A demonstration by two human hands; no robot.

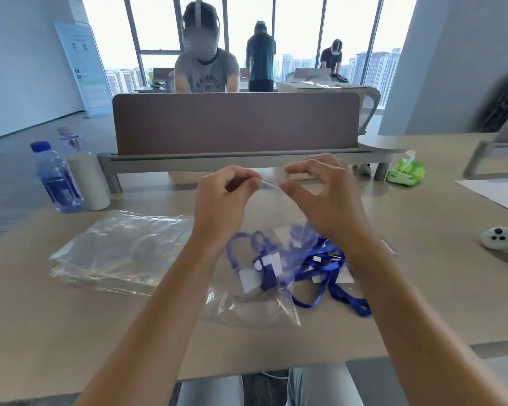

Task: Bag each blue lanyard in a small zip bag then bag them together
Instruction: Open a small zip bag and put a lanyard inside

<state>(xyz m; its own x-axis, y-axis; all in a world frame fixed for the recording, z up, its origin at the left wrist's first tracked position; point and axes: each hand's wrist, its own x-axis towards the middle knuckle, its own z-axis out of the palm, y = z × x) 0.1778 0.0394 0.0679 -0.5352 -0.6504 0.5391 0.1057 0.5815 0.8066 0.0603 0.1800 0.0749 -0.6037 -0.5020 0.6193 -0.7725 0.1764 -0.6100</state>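
Both hands pinch a zip bag's top over the beige counter
Left hand [220, 194] and right hand [320, 191] each pinch the zip bag [247, 306]; blue lanyards [320, 268] at 6 o'clock, water bottle [55, 177] at 9; bright windows [299, 27] behind

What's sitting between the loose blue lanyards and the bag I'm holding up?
Nothing visible. Both hands, left and right, pinch the zip bag by its top, directly above the loose lanyards on the table.

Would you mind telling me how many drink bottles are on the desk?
2: a blue-capped water bottle at the desk's far left edge, and a clear bottle just behind it, partly hidden by a pale cylinder.
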